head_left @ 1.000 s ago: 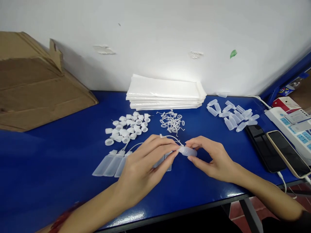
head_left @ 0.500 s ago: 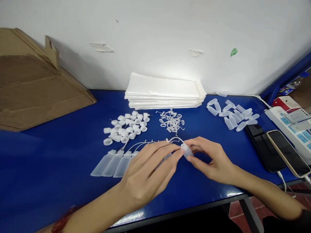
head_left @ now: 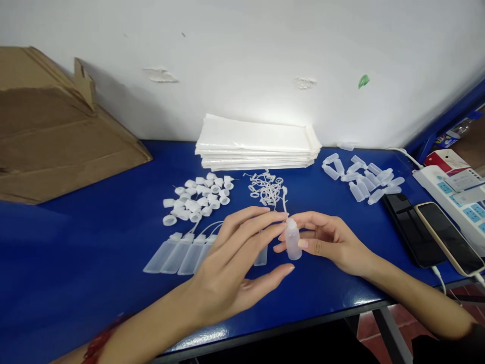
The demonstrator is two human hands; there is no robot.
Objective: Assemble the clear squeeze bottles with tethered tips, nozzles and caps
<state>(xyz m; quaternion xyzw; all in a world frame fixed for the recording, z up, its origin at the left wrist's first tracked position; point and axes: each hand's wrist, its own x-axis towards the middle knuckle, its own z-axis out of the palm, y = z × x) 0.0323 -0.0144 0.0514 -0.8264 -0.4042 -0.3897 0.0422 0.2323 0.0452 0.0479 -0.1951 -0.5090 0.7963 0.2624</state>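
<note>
Pinched between the thumb and fingers of my right hand (head_left: 333,245) is a small translucent squeeze bottle (head_left: 293,243), nearly upright over the table. A thin white strap (head_left: 285,199) rises from its neck. My left hand (head_left: 231,265) is open, fingers stretched toward the bottle's neck and thumb well apart; its fingertips are at the neck, though contact is hard to tell. Under and beside that hand stands a row of similar bottles (head_left: 188,257) with straps at their necks, partly hidden. White caps (head_left: 193,206) and a heap of loose straps (head_left: 268,189) lie beyond.
More small bottles (head_left: 356,178) lie scattered at the back right. White plastic bags (head_left: 257,136) are stacked against the wall. Cardboard (head_left: 56,131) leans at the left. Two phones (head_left: 413,230) and a power strip (head_left: 450,189) line the right edge of the blue table (head_left: 76,263).
The bottle has turned from tilted to nearly upright, and its strap now points up instead of arching left. My left thumb has spread away from the fingers.
</note>
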